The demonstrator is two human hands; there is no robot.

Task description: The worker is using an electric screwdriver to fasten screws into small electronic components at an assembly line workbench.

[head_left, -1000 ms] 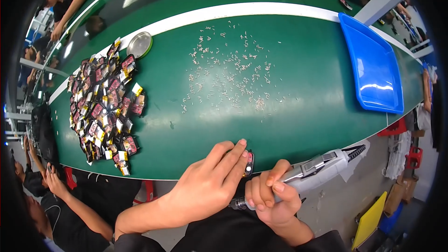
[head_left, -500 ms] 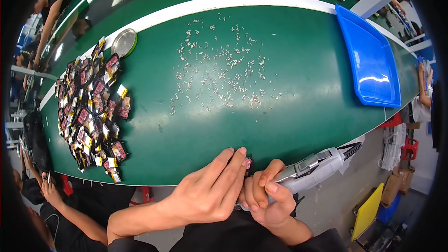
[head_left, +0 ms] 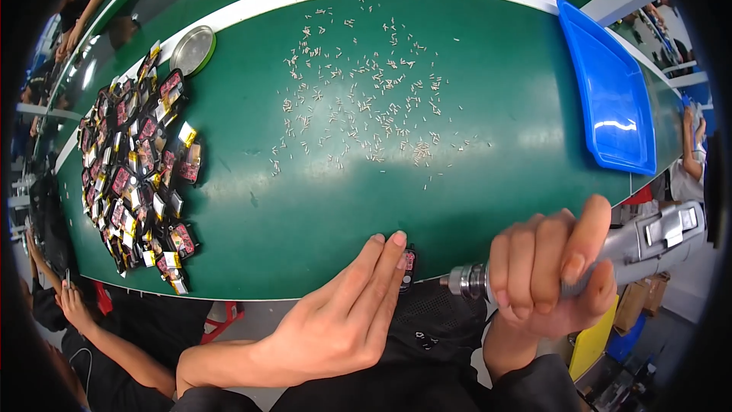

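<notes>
My right hand [head_left: 545, 271] is wrapped round a silver-grey electric screwdriver [head_left: 648, 248], held up off the table's near edge. Its metal tip [head_left: 455, 281] points left, apart from everything. My left hand [head_left: 339, 313] lies at the near edge with fingers stretched and together. Its fingertips hold a small black device with a red circuit board [head_left: 409, 261], partly hidden behind them. Farther up the table, many tiny screws [head_left: 421, 152] are strewn about. At the left lies a big heap of similar black devices [head_left: 181, 240] with red boards and silver, yellow-taped battery packs.
A round metal tin [head_left: 193, 49] with a green side stands beyond the heap. At the right sits a blue plastic tray [head_left: 610, 99] on the green table [head_left: 252, 152]. A co-worker's hand [head_left: 74, 305] shows at the lower left. A few screws [head_left: 425, 339] lie on dark cloth at my lap.
My right hand has moved right and up with the screwdriver, away from the left hand and the device. My left hand stays almost in place. The view has shifted slightly.
</notes>
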